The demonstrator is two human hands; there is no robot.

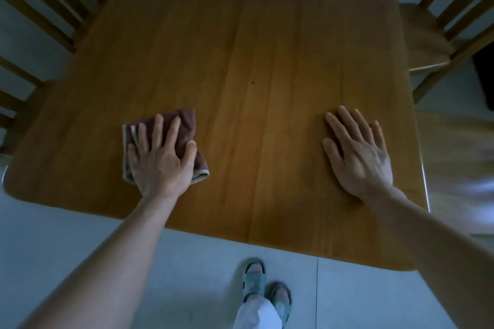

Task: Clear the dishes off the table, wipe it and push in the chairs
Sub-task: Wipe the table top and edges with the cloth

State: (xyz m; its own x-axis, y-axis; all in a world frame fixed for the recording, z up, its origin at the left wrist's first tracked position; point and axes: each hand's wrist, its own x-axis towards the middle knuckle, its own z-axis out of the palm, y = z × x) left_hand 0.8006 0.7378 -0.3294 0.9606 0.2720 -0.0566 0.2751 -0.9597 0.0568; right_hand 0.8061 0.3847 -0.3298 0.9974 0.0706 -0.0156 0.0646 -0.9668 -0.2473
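No dishes showed on the table point(240, 35). The left hand point(160, 157) pressed a cloth point(187, 120), grip flat; right hand point(358, 152) lay flat, empty. 2 chairs point(438, 21) beside the table awaited pushing.

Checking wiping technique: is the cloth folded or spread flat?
Folded. The cloth shows stacked layers at its pale edges under the left hand, which presses it on the table.

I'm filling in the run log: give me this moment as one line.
phase: wiping | left hand: presses folded cloth on table | right hand: flat on table | dishes: none in view
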